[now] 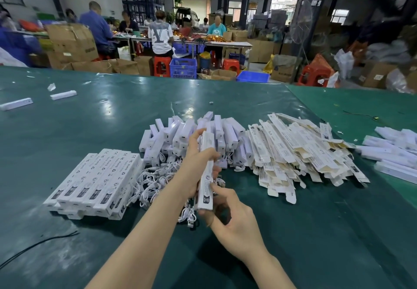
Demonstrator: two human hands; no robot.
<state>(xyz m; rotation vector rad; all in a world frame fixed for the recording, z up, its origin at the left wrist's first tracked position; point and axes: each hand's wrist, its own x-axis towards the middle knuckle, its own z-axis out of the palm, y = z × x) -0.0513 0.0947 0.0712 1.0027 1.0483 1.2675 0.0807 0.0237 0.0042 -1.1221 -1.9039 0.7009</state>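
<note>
Two hands are on one long white carton (207, 179), which you hold off the green table (112, 117) with its far end pointing to twelve o'clock. Your left hand (196, 155) is wrapped round its upper half. Your right hand (234, 218) pinches the near end, forefinger on the printed face and thumb underneath. Your fingers cover the near flap, so I cannot tell whether it is tucked in.

That end is where trouble would most likely start. If the flap is loose and you ease the right hand's pinch, whatever is inside could slide out towards six o'clock, onto the tangle of white cables (158, 182) just below. One cable end lies close beside your right thumb. Catch it in the flap and the carton will not close flat. Squeeze too hard with the left hand and the thin card may buckle.

At nine o'clock from the carton lies the stack of filled cartons (97, 180), laid side by side in layers. Drop this one on carelessly and the top row could skid off. At twelve o'clock sits the heap of white units (194, 135), and at three o'clock the pile of flat cartons (300, 153). Both are near enough for a swinging elbow to scatter.
</note>
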